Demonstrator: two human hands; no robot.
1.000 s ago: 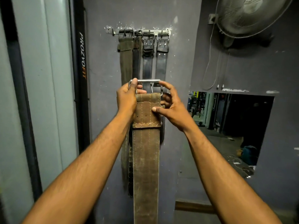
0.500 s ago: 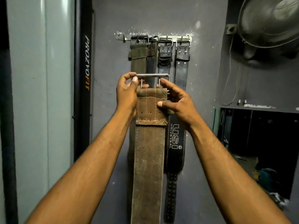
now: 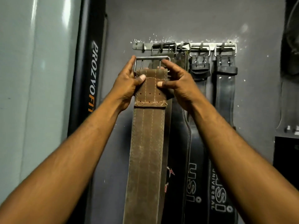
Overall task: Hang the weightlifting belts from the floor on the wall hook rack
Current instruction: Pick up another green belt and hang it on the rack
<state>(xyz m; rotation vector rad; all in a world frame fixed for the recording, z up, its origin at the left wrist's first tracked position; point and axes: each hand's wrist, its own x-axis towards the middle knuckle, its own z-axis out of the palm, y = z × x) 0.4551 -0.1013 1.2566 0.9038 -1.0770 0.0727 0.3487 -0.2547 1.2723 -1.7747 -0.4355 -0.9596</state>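
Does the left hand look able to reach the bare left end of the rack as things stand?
Probably yes. The left hand grips the brown belt by its buckle just below that end of the rack, with only bare wall between; the hung belts sit further right.

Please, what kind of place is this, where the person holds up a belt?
Probably a gym or weight room. Weightlifting belts hang by their buckles on a wall hook rack, the brown leather belt held up is another, and the black upright at left bears the name PROZVOFIT.
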